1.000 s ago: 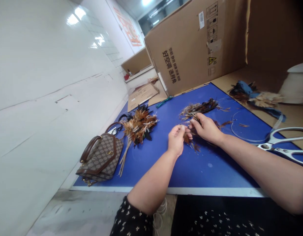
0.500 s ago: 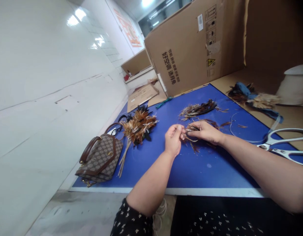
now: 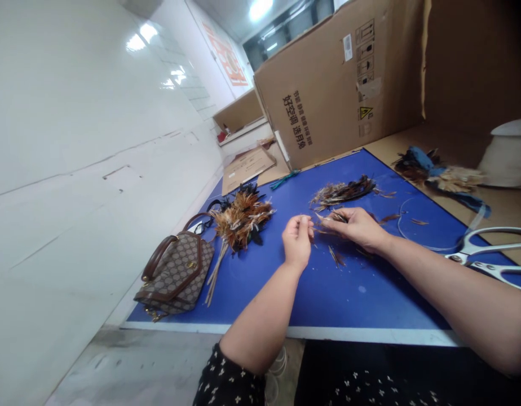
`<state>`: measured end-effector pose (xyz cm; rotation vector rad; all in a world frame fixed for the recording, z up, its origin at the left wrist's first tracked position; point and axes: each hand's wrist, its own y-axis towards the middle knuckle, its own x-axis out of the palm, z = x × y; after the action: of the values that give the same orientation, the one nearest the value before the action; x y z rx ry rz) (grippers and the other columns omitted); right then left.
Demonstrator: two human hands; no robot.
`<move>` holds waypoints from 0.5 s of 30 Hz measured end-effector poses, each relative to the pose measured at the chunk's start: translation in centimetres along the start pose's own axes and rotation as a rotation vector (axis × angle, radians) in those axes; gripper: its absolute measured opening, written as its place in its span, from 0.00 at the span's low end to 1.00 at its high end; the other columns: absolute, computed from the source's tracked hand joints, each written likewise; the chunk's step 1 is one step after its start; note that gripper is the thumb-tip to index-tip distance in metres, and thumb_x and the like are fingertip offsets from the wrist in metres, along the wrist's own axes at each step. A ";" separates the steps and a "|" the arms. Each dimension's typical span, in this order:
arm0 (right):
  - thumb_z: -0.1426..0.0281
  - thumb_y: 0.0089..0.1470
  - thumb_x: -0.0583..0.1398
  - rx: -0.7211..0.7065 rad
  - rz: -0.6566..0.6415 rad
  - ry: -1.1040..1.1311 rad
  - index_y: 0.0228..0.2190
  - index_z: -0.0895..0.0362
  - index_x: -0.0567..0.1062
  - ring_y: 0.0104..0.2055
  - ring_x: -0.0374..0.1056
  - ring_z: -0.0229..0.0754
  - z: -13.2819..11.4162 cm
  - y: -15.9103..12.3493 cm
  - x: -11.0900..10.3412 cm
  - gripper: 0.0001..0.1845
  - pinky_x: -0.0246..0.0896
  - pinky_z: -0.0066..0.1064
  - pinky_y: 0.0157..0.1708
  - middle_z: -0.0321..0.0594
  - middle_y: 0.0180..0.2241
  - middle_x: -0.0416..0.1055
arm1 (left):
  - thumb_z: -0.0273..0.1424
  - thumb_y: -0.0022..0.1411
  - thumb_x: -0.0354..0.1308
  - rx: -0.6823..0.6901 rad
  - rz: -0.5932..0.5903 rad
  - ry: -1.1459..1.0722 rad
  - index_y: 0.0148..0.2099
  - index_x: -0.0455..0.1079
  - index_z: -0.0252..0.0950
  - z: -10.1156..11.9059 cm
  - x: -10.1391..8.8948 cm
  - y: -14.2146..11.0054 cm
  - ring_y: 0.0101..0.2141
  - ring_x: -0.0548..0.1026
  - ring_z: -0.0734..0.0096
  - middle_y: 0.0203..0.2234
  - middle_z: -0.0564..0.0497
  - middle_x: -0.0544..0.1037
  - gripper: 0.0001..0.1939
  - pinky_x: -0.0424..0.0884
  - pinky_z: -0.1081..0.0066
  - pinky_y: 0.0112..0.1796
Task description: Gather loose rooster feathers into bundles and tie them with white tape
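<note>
Drawing the left hand (image 3: 296,243) slightly away from the right hand (image 3: 362,228) since half a second ago, leaving a small gap between both sets of fingertips above the blue tabletop (image 3: 336,307). Seeing a large cardboard carton (image 3: 323,96) standing beyond the far edge of the blue tabletop. Finding a patterned handbag (image 3: 180,276) resting at the left end of the blue tabletop, and a feather bunch (image 3: 243,217) in brown, orange and black lying on its left half, pointing bare stems toward the near edge. Noticing silver-handled scissors (image 3: 482,265) lying at its right edge. Spotting a feather pile (image 3: 343,192), dark and loose, lying on the far right part of the blue tabletop, just past both hands. Clasping a few feathers (image 3: 339,216) between thumb and fingers of the right hand, right of the middle of the blue tabletop. Curling the left hand's fingers under its thumb, being unable to tell any grip on a feather there. Seeing small loose feathers (image 3: 336,256) lying on the blue tabletop just below the hands.
</note>
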<state>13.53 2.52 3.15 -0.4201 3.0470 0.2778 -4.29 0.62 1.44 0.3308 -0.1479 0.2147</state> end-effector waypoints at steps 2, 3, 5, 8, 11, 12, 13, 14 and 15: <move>0.46 0.52 0.69 -0.066 -0.054 -0.074 0.28 0.58 0.81 0.28 0.65 0.39 0.0 -0.1 0.4 0.26 0.61 0.32 0.31 0.37 0.26 0.75 | 0.52 0.65 0.65 0.016 -0.027 0.042 0.41 0.76 0.36 0.0 0.3 -0.3 0.25 0.68 0.76 0.25 0.53 0.75 0.23 0.67 0.73 0.31; 0.47 0.53 0.68 -0.097 -0.066 -0.114 0.29 0.58 0.82 0.30 0.68 0.42 0.1 -0.1 0.6 0.25 0.64 0.33 0.34 0.39 0.29 0.78 | 0.52 0.66 0.64 0.029 -0.038 0.048 0.41 0.76 0.36 0.0 0.4 -0.5 0.25 0.69 0.75 0.24 0.54 0.74 0.23 0.67 0.73 0.32; 0.50 0.54 0.67 -0.141 -0.055 -0.177 0.30 0.57 0.84 0.34 0.73 0.46 0.2 0.0 0.8 0.22 0.67 0.35 0.38 0.41 0.31 0.81 | 0.52 0.66 0.64 0.049 -0.056 0.044 0.41 0.76 0.36 0.1 0.6 -0.7 0.26 0.70 0.74 0.24 0.54 0.74 0.22 0.68 0.73 0.33; 0.52 0.55 0.66 -0.165 -0.037 -0.204 0.30 0.57 0.84 0.35 0.73 0.47 0.2 0.1 0.8 0.20 0.67 0.36 0.39 0.42 0.31 0.81 | 0.52 0.66 0.64 0.041 -0.077 -0.007 0.42 0.75 0.36 0.2 0.7 -0.8 0.27 0.72 0.74 0.25 0.53 0.75 0.22 0.69 0.72 0.33; 0.48 0.55 0.66 -0.138 -0.067 -0.169 0.28 0.58 0.81 0.30 0.67 0.42 0.0 -0.1 0.7 0.24 0.62 0.32 0.33 0.39 0.27 0.76 | 0.51 0.66 0.65 0.015 -0.088 -0.084 0.41 0.74 0.35 0.2 0.7 -0.8 0.27 0.73 0.74 0.25 0.52 0.76 0.22 0.70 0.72 0.33; 0.47 0.55 0.66 -0.123 -0.067 -0.157 0.27 0.59 0.80 0.28 0.64 0.40 -0.1 -0.1 0.6 0.26 0.59 0.31 0.30 0.38 0.26 0.74 | 0.52 0.66 0.65 0.001 -0.083 -0.110 0.42 0.74 0.35 0.2 0.7 -0.7 0.26 0.73 0.74 0.25 0.52 0.77 0.22 0.70 0.72 0.33; 0.45 0.55 0.66 -0.106 -0.054 -0.147 0.26 0.59 0.78 0.27 0.62 0.38 -0.2 -0.2 0.6 0.28 0.56 0.31 0.29 0.37 0.25 0.72 | 0.52 0.65 0.65 -0.015 -0.069 -0.132 0.42 0.75 0.35 0.1 0.7 -0.7 0.26 0.73 0.73 0.25 0.51 0.77 0.23 0.70 0.72 0.32; 0.44 0.54 0.66 -0.090 -0.034 -0.137 0.26 0.59 0.78 0.27 0.60 0.37 -0.2 -0.2 0.6 0.29 0.54 0.30 0.28 0.36 0.24 0.71 | 0.52 0.65 0.66 -0.033 -0.046 -0.150 0.43 0.75 0.35 0.1 0.7 -0.6 0.26 0.74 0.73 0.26 0.51 0.78 0.24 0.70 0.73 0.31; 0.42 0.54 0.66 -0.077 -0.011 -0.128 0.27 0.59 0.78 0.28 0.60 0.37 -0.2 -0.2 0.6 0.30 0.54 0.30 0.28 0.37 0.25 0.71 | 0.53 0.64 0.66 -0.048 -0.016 -0.165 0.44 0.76 0.35 0.0 0.7 -0.5 0.25 0.74 0.74 0.25 0.51 0.78 0.24 0.69 0.73 0.30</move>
<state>13.03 2.13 3.24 -0.4072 2.9156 0.4057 -3.51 0.26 1.45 0.3015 -0.3127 0.1677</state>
